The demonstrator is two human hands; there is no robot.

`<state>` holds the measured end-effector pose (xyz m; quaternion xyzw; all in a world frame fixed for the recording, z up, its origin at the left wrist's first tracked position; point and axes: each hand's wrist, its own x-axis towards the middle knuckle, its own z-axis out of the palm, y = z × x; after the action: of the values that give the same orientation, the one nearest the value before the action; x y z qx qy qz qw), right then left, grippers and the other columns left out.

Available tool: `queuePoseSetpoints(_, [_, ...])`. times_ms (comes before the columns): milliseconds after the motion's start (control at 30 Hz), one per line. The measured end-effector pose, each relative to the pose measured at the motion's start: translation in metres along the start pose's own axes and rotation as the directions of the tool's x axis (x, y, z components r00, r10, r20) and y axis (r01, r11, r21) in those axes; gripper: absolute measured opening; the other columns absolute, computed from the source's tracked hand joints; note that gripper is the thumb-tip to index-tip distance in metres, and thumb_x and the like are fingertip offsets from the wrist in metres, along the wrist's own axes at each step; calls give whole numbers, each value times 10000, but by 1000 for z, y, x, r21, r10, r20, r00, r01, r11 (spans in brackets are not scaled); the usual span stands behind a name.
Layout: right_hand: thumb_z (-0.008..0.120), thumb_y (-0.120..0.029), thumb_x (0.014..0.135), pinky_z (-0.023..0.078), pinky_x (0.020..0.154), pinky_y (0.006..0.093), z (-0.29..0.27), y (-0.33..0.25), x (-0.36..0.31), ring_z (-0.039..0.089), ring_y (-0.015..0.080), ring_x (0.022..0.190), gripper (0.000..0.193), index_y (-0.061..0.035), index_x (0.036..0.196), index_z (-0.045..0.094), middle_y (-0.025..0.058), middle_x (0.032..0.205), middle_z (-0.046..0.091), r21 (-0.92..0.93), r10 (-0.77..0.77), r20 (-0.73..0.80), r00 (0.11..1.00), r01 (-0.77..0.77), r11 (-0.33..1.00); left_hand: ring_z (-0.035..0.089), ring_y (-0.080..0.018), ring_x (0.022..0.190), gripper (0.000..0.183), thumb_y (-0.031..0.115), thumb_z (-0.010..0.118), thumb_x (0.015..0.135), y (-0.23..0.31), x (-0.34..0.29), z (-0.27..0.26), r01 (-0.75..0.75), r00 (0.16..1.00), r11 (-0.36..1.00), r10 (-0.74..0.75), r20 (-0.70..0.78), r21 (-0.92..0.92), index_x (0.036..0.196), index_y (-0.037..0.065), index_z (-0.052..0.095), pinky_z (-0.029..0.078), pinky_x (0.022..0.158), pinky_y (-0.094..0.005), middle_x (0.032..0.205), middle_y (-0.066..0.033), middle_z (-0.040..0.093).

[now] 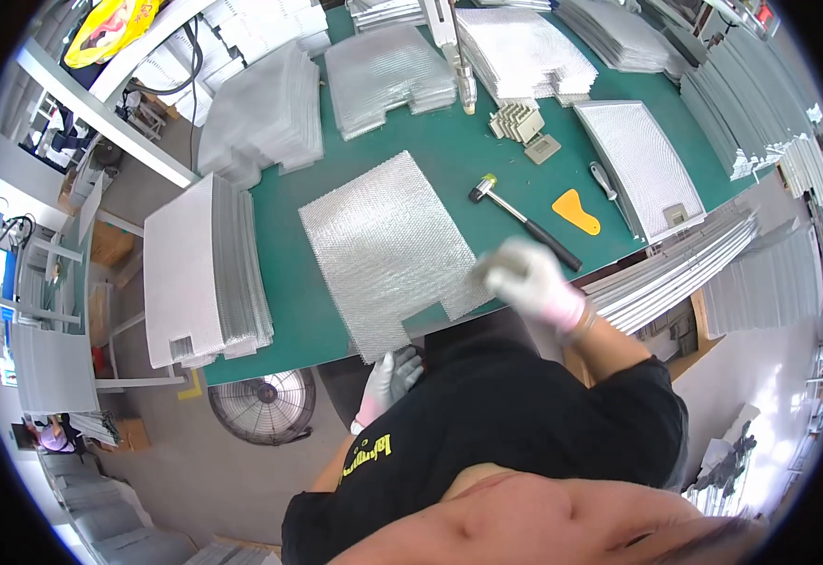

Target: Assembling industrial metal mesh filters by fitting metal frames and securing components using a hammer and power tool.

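Note:
A silvery metal mesh sheet [388, 240] with a notch in its near edge lies flat on the green table mat [289, 334]. My left hand [391, 379], in a white glove with grey fingers, is curled at the sheet's near left corner and appears to grip its edge. Beside the near right corner is my gloved right hand [529, 281], smeared by motion; its fingers are too blurred to read. To the right of the sheet lie a mallet [524, 221] with a black handle, a yellow scraper [576, 212] and a grey-handled tool [604, 181].
Mesh stacks [388, 75] line the far side, with another stack [200, 273] at the left. A white-framed mesh panel [642, 169] lies at the right. Small beige plastic pieces [522, 127] sit near an upright metal tool [463, 80]. A floor fan [266, 405] stands below left.

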<state>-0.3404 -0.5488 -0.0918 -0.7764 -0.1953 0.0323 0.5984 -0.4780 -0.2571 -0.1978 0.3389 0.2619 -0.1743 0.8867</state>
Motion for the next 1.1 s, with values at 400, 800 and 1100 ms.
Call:
queuePoseSetpoints(400, [647,-250,968,508,841,285,130,86,-82,623,103,901,324,-21,1197,621,42,1014,678,517,374,533,759,-642,566,652,-227,930,350,281,620,975,-24,17,-2,-240,947,940,282,-155,240,1085,-52,601,530,816,-381,1073,-154,659])
queuePoseSetpoints(800, [596,-162,989,551,909,344,137,99,-88,663,197,1009,370,-6,1315,515,110,1154,654,639,374,625,685,-725,259,626,-253,1061,367,278,556,1007,-32,17,-10,-201,979,975,202,-2,91,1207,-29,570,466,957,-401,1197,-130,641])
queuePoseSetpoints(1100, [581,-181,994,564,841,336,140,100,-89,681,198,945,334,13,1261,532,130,1093,679,700,412,503,760,-638,321,616,-264,1098,328,234,557,1012,-32,17,1,-202,975,974,210,-67,106,1168,-50,605,499,918,-440,1179,-158,648])
